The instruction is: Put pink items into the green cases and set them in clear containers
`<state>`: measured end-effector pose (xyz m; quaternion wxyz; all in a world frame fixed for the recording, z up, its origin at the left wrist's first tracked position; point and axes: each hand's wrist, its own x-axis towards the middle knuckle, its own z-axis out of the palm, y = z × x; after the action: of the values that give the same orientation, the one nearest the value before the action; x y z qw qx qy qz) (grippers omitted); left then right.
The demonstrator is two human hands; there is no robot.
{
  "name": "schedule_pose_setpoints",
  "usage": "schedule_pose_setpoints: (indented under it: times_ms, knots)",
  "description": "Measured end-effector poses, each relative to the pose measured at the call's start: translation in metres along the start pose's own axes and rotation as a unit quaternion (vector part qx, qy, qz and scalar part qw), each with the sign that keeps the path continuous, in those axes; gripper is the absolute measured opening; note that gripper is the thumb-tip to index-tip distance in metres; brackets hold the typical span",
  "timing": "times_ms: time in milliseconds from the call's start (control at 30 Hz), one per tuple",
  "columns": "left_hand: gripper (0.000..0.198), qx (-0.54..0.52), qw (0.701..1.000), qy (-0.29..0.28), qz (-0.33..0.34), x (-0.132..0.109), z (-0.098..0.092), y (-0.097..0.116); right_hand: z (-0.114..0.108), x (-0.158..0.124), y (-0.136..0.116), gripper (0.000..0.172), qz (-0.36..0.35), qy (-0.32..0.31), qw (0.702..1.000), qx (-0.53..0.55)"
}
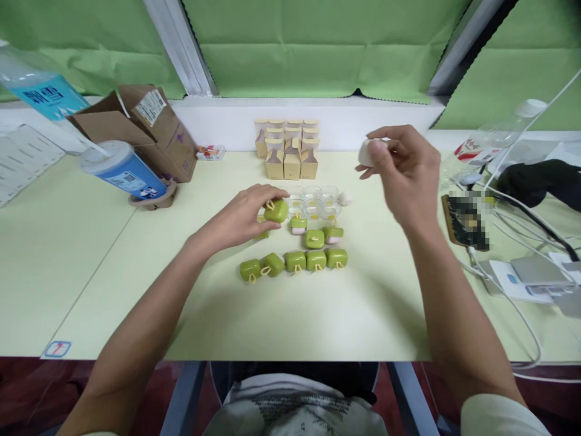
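Observation:
My left hand (pixel 252 215) grips a small rounded green case (pixel 276 211) with a yellow loop, just left of a clear plastic tray (pixel 312 192) with rounded compartments. Raised above the table on the right, my right hand (pixel 402 166) pinches a small white rounded piece (pixel 365 154); my fingers cover part of it. Close in front of the tray sit more green cases (pixel 315 239), some showing a pale pink lower part. Nearer to me, several green cases (pixel 296 261) form a row, their yellow loops facing me. A small whitish piece (pixel 345 198) lies at the tray's right end.
Small open cardboard boxes (pixel 291 163) stand grouped at the back. To the left are a brown carton (pixel 158 133), a blue cup (pixel 129 172) in a holder and a tilted bottle (pixel 43 91). A phone (pixel 467 221), cables and a clear bottle (pixel 483 142) occupy the right.

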<state>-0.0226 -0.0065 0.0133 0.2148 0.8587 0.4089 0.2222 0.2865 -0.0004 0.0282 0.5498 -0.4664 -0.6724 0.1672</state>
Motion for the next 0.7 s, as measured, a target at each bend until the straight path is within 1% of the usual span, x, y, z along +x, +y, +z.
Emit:
schedule_pose_setpoints:
  times_ms: [67,133,200,267,300,367,433,600,700]
  knots:
    - [0.046,0.070,0.995,-0.067,0.006,-0.002,-0.002,-0.001,-0.019,0.012,0.024,0.030,0.091,-0.002,0.996,0.010]
    - [0.044,0.108,0.987,-0.116,0.021,-0.001,0.001,-0.004,-0.031,0.020,0.053,0.028,0.202,-0.041,0.978,0.017]
    - [0.043,0.131,0.979,-0.151,0.034,-0.001,0.007,-0.007,-0.037,0.021,0.079,0.026,0.294,-0.076,0.952,-0.033]
    - [0.045,0.153,0.972,-0.168,0.053,-0.001,0.014,-0.012,-0.039,0.019,0.098,0.023,0.352,-0.146,0.918,-0.108]
    - [0.047,0.167,0.969,-0.171,0.065,-0.001,0.017,-0.014,-0.038,0.017,0.104,0.022,0.367,-0.183,0.900,-0.148]
    - [0.053,0.199,0.961,-0.170,0.086,-0.002,0.024,-0.018,-0.035,0.014,0.111,0.022,0.372,-0.241,0.870,-0.215]
    - [0.057,0.222,0.955,-0.173,0.091,-0.003,0.029,-0.020,-0.031,0.013,0.114,0.024,0.347,-0.261,0.863,-0.258]
    - [0.067,0.218,0.957,-0.180,0.063,-0.005,0.035,-0.017,-0.025,0.014,0.123,0.041,0.262,-0.271,0.886,-0.271]
    - [0.069,0.189,0.964,-0.178,0.048,-0.005,0.033,-0.013,-0.025,0.014,0.127,0.042,0.232,-0.275,0.894,-0.266]
